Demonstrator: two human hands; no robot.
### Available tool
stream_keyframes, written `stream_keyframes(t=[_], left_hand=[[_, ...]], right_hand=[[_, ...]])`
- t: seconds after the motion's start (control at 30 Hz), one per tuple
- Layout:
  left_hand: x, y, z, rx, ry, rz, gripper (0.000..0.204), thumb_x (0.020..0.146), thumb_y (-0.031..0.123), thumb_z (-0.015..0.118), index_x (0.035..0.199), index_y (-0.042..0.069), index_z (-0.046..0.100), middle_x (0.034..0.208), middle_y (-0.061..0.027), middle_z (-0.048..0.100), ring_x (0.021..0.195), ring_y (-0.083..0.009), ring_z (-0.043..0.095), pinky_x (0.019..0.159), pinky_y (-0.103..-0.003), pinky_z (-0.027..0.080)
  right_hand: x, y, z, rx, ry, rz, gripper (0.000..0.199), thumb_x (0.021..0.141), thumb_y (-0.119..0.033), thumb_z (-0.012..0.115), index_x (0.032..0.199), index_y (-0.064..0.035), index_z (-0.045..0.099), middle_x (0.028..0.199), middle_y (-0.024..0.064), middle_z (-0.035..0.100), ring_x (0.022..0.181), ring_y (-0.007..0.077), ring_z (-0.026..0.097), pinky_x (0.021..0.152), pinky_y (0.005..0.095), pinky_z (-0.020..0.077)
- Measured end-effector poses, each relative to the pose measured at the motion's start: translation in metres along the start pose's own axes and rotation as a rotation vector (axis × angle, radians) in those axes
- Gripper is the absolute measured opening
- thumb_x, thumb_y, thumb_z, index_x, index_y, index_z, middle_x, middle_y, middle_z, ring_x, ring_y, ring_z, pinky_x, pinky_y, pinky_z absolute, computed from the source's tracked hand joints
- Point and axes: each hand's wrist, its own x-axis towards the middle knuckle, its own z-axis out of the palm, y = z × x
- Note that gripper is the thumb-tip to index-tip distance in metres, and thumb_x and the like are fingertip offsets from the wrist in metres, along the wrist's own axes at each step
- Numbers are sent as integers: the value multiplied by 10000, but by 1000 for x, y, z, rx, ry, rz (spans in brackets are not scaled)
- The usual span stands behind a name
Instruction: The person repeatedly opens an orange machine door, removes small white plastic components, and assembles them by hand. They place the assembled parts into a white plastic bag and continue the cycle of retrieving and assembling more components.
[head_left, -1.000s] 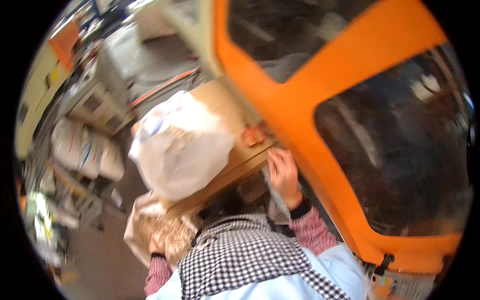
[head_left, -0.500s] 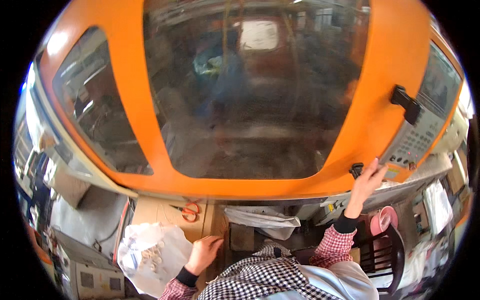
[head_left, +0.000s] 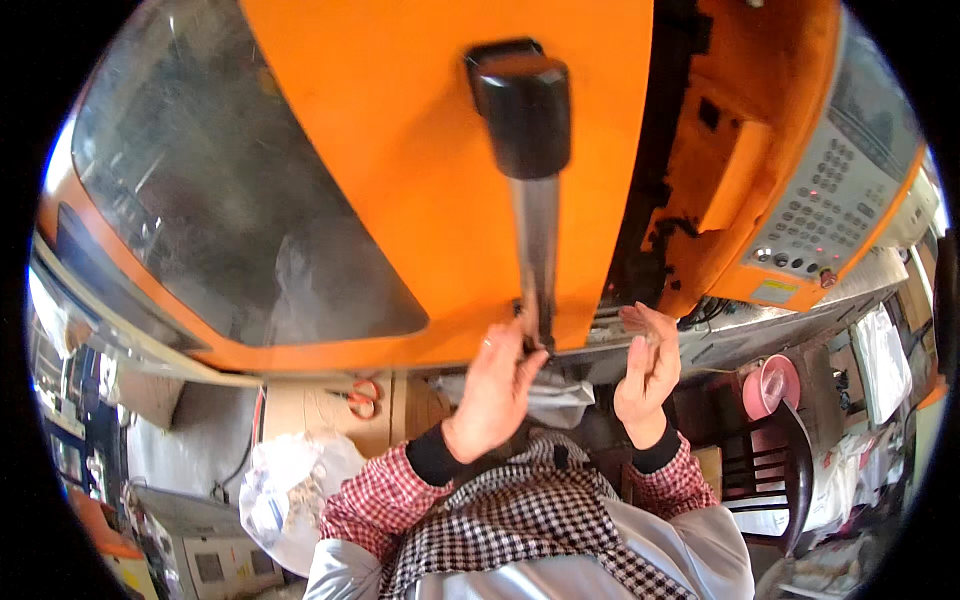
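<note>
- Our left hand (head_left: 497, 388) grips the door handle (head_left: 535, 250); our right hand (head_left: 648, 368) hovers open beside it.
- A sliding door (head_left: 420, 180) could pinch those right fingers.

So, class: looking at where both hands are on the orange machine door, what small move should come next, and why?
Probably slide the door sideways by its handle. The left hand is at the lower end of the metal door handle, the right hand is open by the door's edge, and a dark gap shows beside the orange door.
</note>
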Motion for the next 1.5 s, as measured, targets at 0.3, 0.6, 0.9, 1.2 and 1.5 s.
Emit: stream_keyframes(t=[0.3, 0.6, 0.9, 1.2, 1.5], left_hand=[[-27, -36, -50, -15, 241, -54, 342, 825, 13, 574, 1152, -31, 482, 958, -210, 562, 895, -407, 548, 723, -382, 462], [-63, -54, -49, -229, 436, -50, 694, 819, 133, 602, 1373, -47, 224, 1395, -230, 304, 1260, -361, 354, 1045, -386, 299], [-352, -141, 110, -199, 565, -1267, 165, 851, 83, 559, 978, -10, 608, 900, -200, 606, 824, -349, 592, 696, -371, 473], [-439, -155, 185, -269, 488, -1635, 174, 868, 106, 550, 946, -37, 611, 846, -225, 612, 754, -345, 613, 631, -397, 474], [-456, -177, 210, -157, 288, -1649, 277, 829, 60, 579, 1102, 25, 546, 1121, -199, 539, 993, -390, 514, 810, -472, 420]], right_hand=[[-94, 54, 35, 44, -740, -5, 108, 841, -16, 535, 945, -5, 562, 701, 127, 592, 568, 239, 567, 522, 315, 447], [-275, 218, 111, -53, -1384, 504, 324, 886, -171, 460, 1149, 7, 520, 1018, 234, 603, 944, 389, 571, 815, 461, 455], [-367, 429, 153, -634, -1619, 52, 176, 834, -153, 539, 919, -10, 598, 993, 205, 599, 855, 346, 579, 748, 432, 467], [-450, 602, 202, -703, -1711, 589, 289, 889, -232, 519, 1086, -22, 538, 1011, 190, 572, 907, 329, 541, 801, 452, 448], [-511, 641, 245, -932, -1866, 630, 289, 886, -205, 514, 1098, -9, 533, 1051, 201, 563, 933, 344, 537, 817, 451, 444]])
